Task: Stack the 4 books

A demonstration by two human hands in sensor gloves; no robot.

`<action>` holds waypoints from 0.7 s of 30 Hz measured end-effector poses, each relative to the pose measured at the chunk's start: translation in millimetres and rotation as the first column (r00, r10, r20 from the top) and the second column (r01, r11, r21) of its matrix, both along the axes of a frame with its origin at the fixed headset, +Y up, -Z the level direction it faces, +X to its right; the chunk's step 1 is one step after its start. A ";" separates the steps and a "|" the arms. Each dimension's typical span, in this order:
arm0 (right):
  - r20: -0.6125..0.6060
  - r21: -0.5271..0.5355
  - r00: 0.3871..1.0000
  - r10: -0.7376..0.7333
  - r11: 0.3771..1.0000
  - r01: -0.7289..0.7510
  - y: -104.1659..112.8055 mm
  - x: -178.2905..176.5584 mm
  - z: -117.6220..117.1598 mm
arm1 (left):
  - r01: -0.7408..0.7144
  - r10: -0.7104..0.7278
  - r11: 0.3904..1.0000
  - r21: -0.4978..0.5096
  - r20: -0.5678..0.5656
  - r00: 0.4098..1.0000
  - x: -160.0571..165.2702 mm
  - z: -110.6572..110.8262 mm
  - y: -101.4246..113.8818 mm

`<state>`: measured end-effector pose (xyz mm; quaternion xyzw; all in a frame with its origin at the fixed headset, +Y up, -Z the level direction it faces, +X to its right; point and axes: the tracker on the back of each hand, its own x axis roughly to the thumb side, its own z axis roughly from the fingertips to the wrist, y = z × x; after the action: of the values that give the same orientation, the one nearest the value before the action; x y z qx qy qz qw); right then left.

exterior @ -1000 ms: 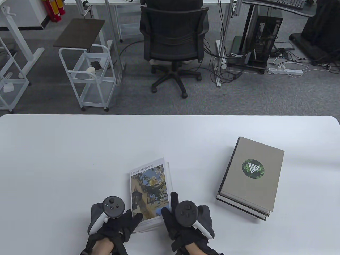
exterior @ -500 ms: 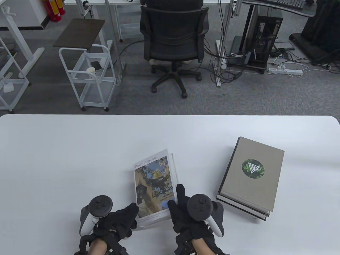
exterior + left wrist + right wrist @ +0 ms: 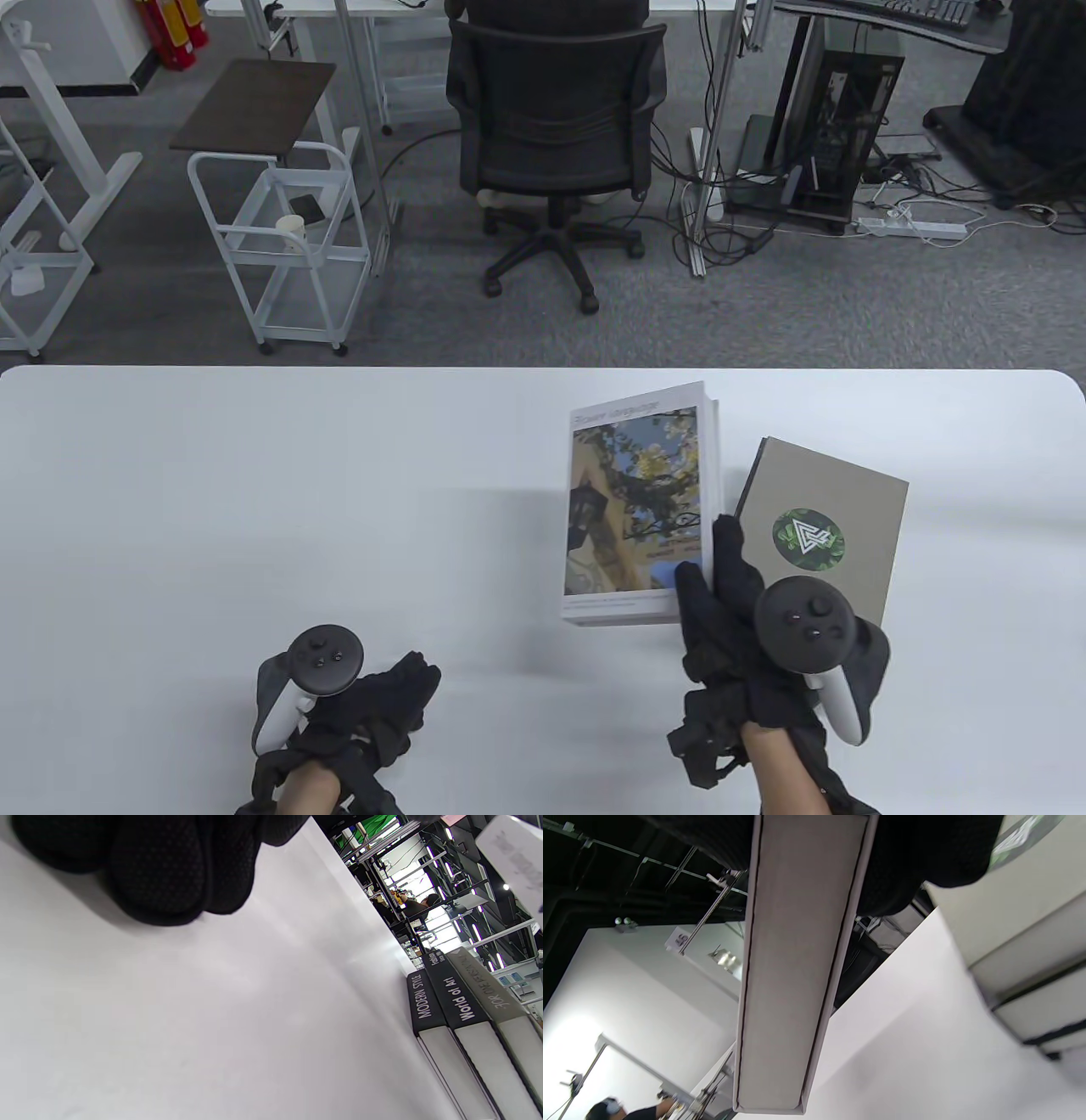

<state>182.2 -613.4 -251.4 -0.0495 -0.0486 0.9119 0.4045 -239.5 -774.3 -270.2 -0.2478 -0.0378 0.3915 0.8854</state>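
My right hand (image 3: 708, 564) grips the near right corner of the white "Flower language" book (image 3: 632, 501) and holds it above the table, just left of the stack. The book's page edge fills the right wrist view (image 3: 797, 963). The stack of three books (image 3: 836, 526) has a grey cover with a green round emblem on top and lies on the right of the white table (image 3: 254, 509). Its spines show in the left wrist view (image 3: 458, 1001). My left hand (image 3: 407, 688) rests on the table near the front edge and holds nothing.
Beyond the table's far edge stand a black office chair (image 3: 551, 110) and a white wire cart (image 3: 288, 246) on the grey carpet.
My left hand let go of the flower book and stayed near the front edge. My right hand lifted the book and carried it up and right, next to the stack.
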 end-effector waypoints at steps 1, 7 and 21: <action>0.030 0.001 1.000 -0.008 1.000 0.008 1.2 13.3 1.6 | 0.003 -0.003 1.000 -0.004 0.001 1.000 0.3 0.0 0.0; 0.149 -0.012 0.981 -0.120 0.992 0.123 -7.7 69.8 15.2 | 0.024 -0.024 0.999 -0.020 0.008 1.000 2.3 0.1 -0.8; 0.281 -0.114 0.954 -0.099 0.984 0.136 -44.0 107.4 22.4 | 0.033 -0.032 0.998 -0.053 0.020 0.999 5.3 0.4 -1.5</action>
<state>289.5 -657.4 -229.0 -0.2050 -0.0405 0.8717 0.4432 -234.2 -775.8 -269.8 -0.2758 -0.0318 0.3756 0.8842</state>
